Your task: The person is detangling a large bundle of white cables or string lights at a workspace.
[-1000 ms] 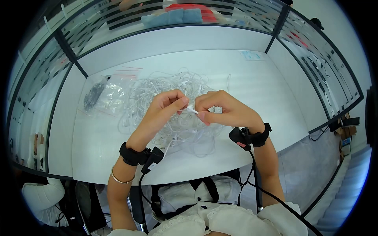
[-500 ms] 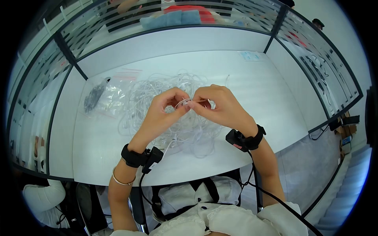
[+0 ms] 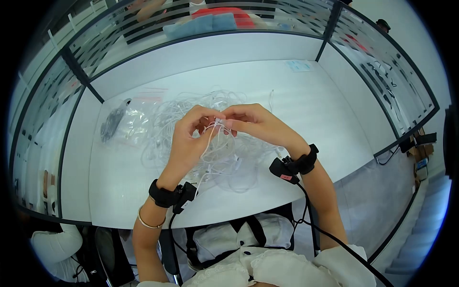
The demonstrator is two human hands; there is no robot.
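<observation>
Both hands meet above a tangled heap of thin white cables [image 3: 167, 112] on the white table. My left hand [image 3: 193, 131] is closed, its thumb and fingers pinching a white cable [image 3: 208, 148] that hangs down from the fingertips. My right hand [image 3: 253, 122] pinches the same bunch from the right, its fingertips touching those of the left. A small whitish piece [image 3: 219, 122] shows between the fingertips; its kind is too small to make out. Part of the heap is hidden behind my hands.
A clear plastic bag [image 3: 136, 122] with a dark grey coil [image 3: 114, 122] lies left of the heap. A pale blue slip [image 3: 298, 66] is at the back right. Partition panels [image 3: 205, 52] bound the table. Black cords [image 3: 330, 234] run from the wrist devices.
My hands have shifted slightly left and the right hand has turned flatter. The cable stretched between them is now bunched at the fingertips, with a strand hanging below.
</observation>
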